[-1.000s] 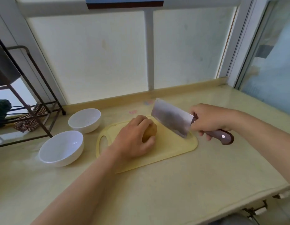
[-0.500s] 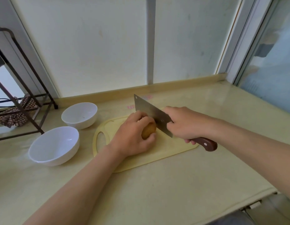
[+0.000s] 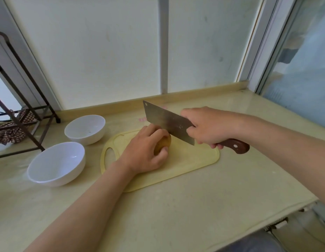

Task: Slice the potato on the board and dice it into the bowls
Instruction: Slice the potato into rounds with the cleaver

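Cleaver (image 3: 167,120) lined up at a whole potato (image 3: 164,142) on the board (image 3: 194,160)

Plenty of bare counter (image 3: 194,206) at 6 and 3 o'clock of the board. A low ledge runs close along 12, and the counter's front edge drops off at about 5. Two smooth white round bowls sit at 9 o'clock, the near bowl (image 3: 56,163) and the far bowl (image 3: 85,128), almost touching, with a dark metal rack (image 3: 21,106) behind them. The left hand (image 3: 145,153) is curled over the brown, oval potato, pinning it mid-board. The right hand (image 3: 207,126) is wrapped tight round the cleaver's riveted wooden handle (image 3: 234,145). The flat steel blade is tilted with its edge at the potato's 2 o'clock end, and I can't tell if it's biting in. The board is pale yellow plastic with rounded corners and a grip slot at 9.
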The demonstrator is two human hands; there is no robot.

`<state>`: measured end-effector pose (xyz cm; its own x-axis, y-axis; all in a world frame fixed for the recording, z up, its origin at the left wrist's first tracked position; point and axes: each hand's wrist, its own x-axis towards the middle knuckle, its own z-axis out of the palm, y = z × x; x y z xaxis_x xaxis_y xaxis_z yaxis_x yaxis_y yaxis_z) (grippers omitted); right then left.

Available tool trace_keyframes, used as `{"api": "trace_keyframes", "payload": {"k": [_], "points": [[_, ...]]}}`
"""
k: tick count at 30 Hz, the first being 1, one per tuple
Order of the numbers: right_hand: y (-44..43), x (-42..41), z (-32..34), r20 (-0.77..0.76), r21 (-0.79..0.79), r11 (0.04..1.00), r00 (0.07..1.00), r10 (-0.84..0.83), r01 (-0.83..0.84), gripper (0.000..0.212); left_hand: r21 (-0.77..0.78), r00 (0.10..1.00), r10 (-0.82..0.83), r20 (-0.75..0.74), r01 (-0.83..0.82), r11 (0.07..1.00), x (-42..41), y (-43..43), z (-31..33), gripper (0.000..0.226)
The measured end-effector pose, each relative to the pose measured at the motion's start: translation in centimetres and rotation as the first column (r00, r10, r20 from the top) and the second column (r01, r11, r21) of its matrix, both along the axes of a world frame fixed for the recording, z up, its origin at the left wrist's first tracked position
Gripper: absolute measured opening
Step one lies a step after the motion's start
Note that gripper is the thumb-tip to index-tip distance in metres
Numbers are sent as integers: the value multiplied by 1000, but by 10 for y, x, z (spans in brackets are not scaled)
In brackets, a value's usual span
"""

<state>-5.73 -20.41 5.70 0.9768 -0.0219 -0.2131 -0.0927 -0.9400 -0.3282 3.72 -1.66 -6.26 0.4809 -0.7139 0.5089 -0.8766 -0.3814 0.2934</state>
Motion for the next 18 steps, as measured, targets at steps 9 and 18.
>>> {"api": "trace_keyframes", "payload": {"k": [9,18], "points": [[16,-13,17,32,-22,999,999,36,-35,56,30,998,22,65,-24,999,-4,-1,1,39],[14,-18,16,-23,-22,1000,1000,15,-16,39,64,998,30,51,-34,997,-5,-2,2,39]]}}
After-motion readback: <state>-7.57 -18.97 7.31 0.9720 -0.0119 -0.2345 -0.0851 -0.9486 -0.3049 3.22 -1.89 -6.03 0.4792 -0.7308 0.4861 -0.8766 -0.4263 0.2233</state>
